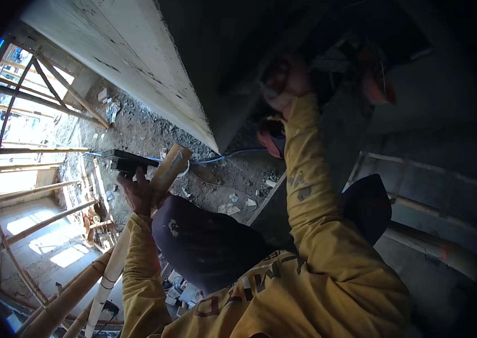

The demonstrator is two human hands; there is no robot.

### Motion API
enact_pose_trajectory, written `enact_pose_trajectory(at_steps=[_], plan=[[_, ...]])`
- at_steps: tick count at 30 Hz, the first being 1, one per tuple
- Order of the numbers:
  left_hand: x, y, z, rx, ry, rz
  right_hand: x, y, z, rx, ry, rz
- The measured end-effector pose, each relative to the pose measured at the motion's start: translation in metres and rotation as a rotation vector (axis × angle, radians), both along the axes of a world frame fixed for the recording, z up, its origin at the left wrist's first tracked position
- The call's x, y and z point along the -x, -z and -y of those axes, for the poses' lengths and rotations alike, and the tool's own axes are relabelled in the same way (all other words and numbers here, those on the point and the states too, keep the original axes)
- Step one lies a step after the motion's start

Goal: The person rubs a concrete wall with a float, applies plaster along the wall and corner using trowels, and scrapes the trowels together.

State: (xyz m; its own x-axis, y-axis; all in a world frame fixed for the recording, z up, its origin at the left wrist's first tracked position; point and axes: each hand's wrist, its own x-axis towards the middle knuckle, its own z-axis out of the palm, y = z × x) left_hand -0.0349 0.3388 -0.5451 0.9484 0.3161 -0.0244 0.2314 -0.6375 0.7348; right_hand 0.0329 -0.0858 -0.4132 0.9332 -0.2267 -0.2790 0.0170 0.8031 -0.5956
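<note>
My left hand (pixel 137 191) grips a black rectangular object (pixel 127 160), perhaps a tool, beside my dark-clad knee. A short pale wooden piece (pixel 170 172) lies at an angle just right of that hand. Raised into shadow at the upper middle, my right hand (pixel 289 84) is closed near the edge of the concrete slab (pixel 126 62); what it holds is too dark to make out. A red object (pixel 378 79) sits in the shadow right of it, and a pinkish-red item (pixel 272 141) shows lower, behind my yellow sleeve.
Bamboo scaffolding poles (pixel 58 281) run along the left beside bright openings. A blue hose (pixel 213 159) crosses the rubble-strewn ground (pixel 216 186) below. More rails (pixel 430 208) stand in shade at the right, with pale walls around them.
</note>
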Motion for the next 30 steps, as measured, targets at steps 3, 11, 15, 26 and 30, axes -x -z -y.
enact_pose_trajectory(at_steps=[3,11,15,26,30], plan=[[0.000,0.008,-0.006,-0.149,0.100,0.118,0.003,-0.053,0.021,-0.048,-0.169,0.269],[0.000,-0.005,0.002,0.029,0.011,0.031,0.073,0.071,-0.038,0.168,0.082,-0.175],[0.003,-0.016,0.008,-0.023,0.023,0.049,0.077,0.151,-0.098,0.274,0.157,-0.231],[0.001,-0.001,-0.002,-0.147,0.127,0.094,0.079,0.136,-0.144,0.441,0.193,-0.083],[0.002,-0.007,0.002,0.099,0.022,0.014,0.097,0.148,-0.138,0.344,0.193,-0.056]])
